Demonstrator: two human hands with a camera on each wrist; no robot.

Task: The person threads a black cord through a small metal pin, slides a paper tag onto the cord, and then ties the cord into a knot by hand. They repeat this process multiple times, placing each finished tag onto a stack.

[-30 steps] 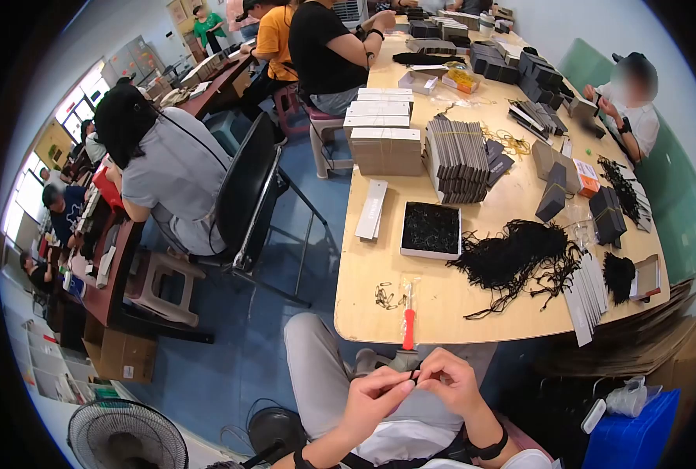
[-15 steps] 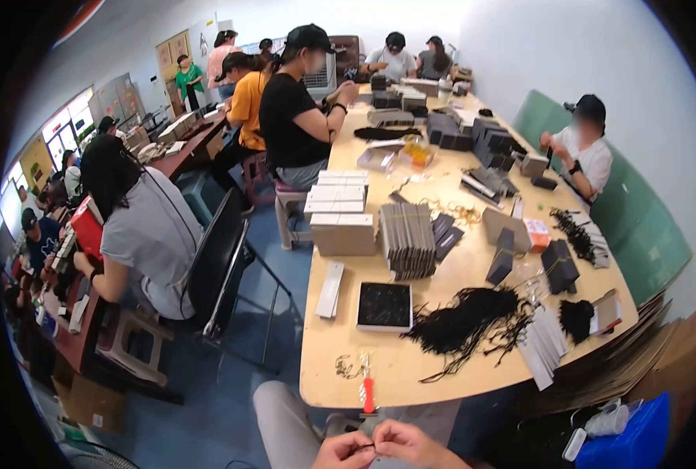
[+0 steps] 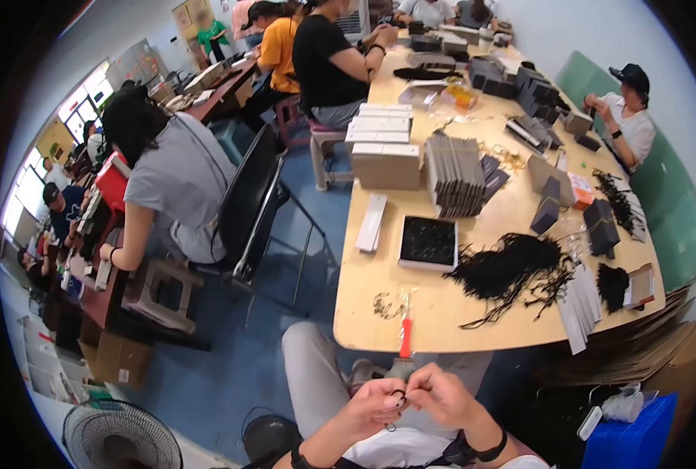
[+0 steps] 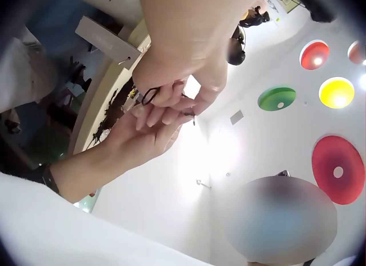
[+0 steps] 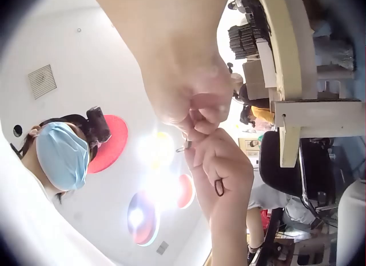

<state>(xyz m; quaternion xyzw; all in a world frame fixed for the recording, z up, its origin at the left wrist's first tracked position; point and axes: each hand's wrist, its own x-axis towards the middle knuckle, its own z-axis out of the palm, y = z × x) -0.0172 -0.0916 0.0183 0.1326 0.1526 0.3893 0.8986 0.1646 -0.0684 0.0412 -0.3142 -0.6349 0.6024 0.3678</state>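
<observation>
Just off the table's near edge, my left hand (image 3: 370, 410) and right hand (image 3: 444, 397) meet above the lap. A small black loop (image 3: 398, 395) is held in my left fingers; the loop (image 5: 219, 187) shows against them in the right wrist view. A thin metal-looking ring (image 5: 182, 148) sticks out where both hands' fingertips meet. My right hand (image 5: 191, 108) has its fingers curled, with thumb and fingertips pinching at that spot. What lies between the fingertips is mostly hidden. In the left wrist view the black loop (image 4: 150, 95) hangs by my left hand (image 4: 186, 66).
On the table (image 3: 363, 313) lie a red-handled tool (image 3: 405, 338), small metal clips (image 3: 385, 306), a box of black pieces (image 3: 428, 241), a heap of black cords (image 3: 508, 266) and stacked cards (image 3: 453, 176). A fan (image 3: 121, 442) stands lower left. Several people sit around.
The head view dipped toward the table's far end and came back down. My fingers have shifted; the black loop and a ring below it now show at my left fingers.
</observation>
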